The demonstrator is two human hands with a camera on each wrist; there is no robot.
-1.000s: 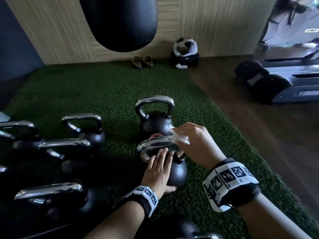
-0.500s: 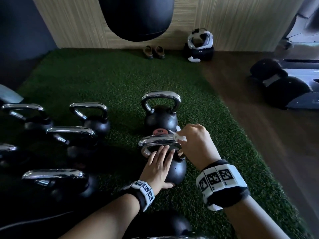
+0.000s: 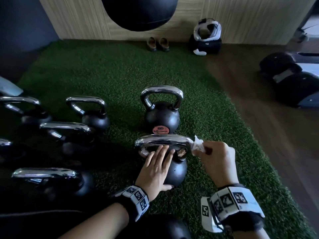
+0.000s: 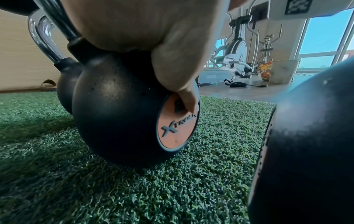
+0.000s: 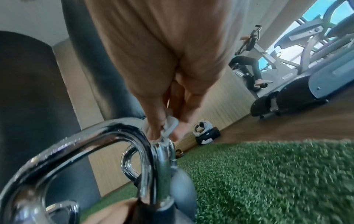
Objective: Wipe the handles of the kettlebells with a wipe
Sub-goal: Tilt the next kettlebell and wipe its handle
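1. A black kettlebell (image 3: 176, 171) is seen standing on the green turf (image 3: 110, 75), and its chrome handle (image 3: 164, 141) is turned crosswise to the head camera.
2. The ball of this kettlebell is covered by the left hand (image 3: 155, 171), which is laid flat with straight fingers; the fingertips (image 3: 163, 149) are brought up just under the handle, and the thumb (image 4: 186, 98) is pressed against the orange label disc (image 4: 177, 124).
3. A crumpled white wipe (image 3: 196, 145) is pinched in the curled fingers of the right hand (image 3: 216, 163).
4. The wipe is held against the right end of the handle, at the bend; in the right wrist view the wipe (image 5: 167, 128) is seen pressed onto the top of the chrome curve (image 5: 107, 133).
5. A second kettlebell (image 3: 162, 111) with an orange label is placed just behind the first, upright, with its handle toward the wall.
6. Further kettlebells (image 3: 89, 111) with chrome handles are set out in rows on the turf to the left, well apart from the hands.
7. A black punching bag (image 3: 139, 12) is hung above the turf, and a pair of shoes (image 3: 157, 44) is left by the wooden wall.
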